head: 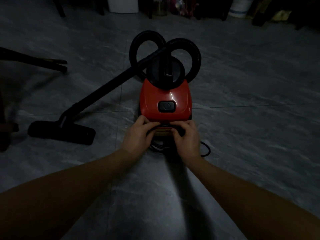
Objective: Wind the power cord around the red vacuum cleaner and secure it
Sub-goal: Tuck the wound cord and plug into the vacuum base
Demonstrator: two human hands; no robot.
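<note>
The red vacuum cleaner (165, 99) stands on the grey tiled floor in the middle of the dim head view, its near end toward me. Both my hands are at that near end. My left hand (138, 134) curls its fingers round a strand of the black power cord (206, 149) against the body. My right hand (186, 137) pinches the same cord a little to the right. More cord lies in loops on the floor under my hands and curves out to the right. Where the cord ends is hidden.
The black hose (183, 47) makes two loops behind the vacuum. Its rigid tube runs down left to the floor nozzle (62, 134). Dark furniture legs (57, 64) reach in from the left. A white container (123, 5) and other items line the far wall.
</note>
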